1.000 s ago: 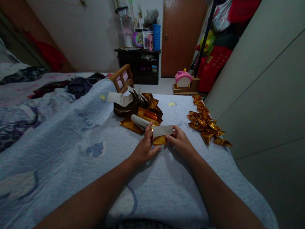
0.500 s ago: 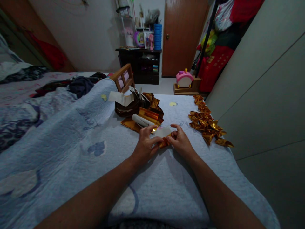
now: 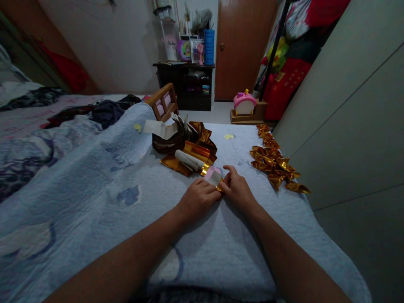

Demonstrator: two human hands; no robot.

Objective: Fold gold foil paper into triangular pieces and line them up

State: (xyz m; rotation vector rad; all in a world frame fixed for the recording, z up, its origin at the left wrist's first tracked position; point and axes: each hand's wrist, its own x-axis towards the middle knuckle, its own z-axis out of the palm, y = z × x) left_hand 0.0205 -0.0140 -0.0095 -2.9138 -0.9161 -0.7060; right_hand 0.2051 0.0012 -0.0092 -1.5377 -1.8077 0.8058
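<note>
Between my two hands, low over the bed, is a small sheet of gold foil paper [image 3: 215, 177] with its pale side up and a gold edge at the bottom. My left hand [image 3: 199, 195] lies across its lower left, fingers closed together on the edge. My right hand [image 3: 236, 187] pinches the right side between thumb and curled fingers, with the index finger raised. Just beyond them lie loose gold sheets [image 3: 176, 165] and a pale rolled sheet [image 3: 189, 160]. To the right rests a pile of folded gold foil pieces [image 3: 274, 164].
A dark bundle of stacked foil paper [image 3: 167, 144] stands behind the loose sheets. Everything lies on a light blue quilt [image 3: 151, 219]. A wooden bed rail [image 3: 162, 101] and a pink toy [image 3: 245, 103] are past the far edge. A pale cabinet [image 3: 353, 126] borders the right side.
My left hand has turned palm-down and moved lower, its fingers now over the sheet's near edge. The sheet sits at a different tilt, showing less gold. The right hand has barely shifted.
</note>
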